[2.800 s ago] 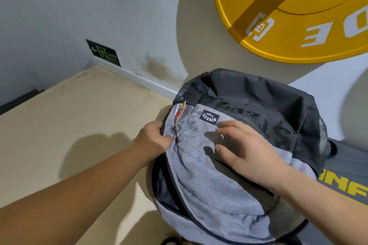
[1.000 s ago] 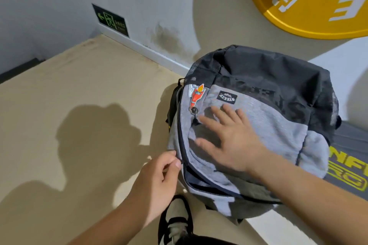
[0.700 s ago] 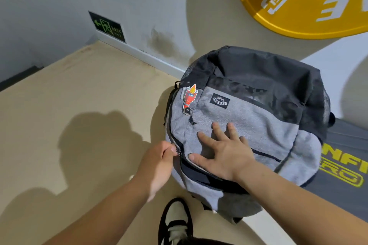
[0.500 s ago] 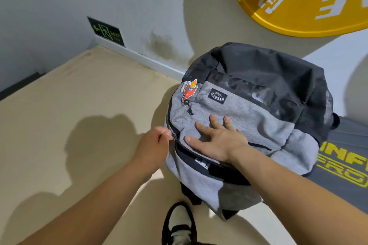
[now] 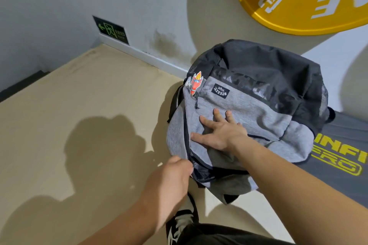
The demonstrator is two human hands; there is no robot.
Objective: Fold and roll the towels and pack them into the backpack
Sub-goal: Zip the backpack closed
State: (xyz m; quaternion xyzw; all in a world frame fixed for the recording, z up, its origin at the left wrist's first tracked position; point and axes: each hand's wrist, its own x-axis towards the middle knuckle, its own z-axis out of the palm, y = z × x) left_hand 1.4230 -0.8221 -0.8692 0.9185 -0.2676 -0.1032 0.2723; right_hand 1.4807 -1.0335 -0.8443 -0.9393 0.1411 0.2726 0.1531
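L hand [image 5: 171,177] slid lower along backpack [image 5: 258,109] zip [image 5: 186,135], pinching it; R hand [image 5: 221,133] flat, splayed, on grey front.

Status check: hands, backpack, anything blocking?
Left hand pinching the zipper along the backpack edge. Right hand flat, fingers spread, pressing the grey front. Zipper part open at the near end; no towels visible. Nothing seen blocking.

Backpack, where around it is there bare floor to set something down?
The tan floor left of the backpack, out to the white baseboard, is bare. Crowded below it: left hand and shoe. On its right lies the grey mat.
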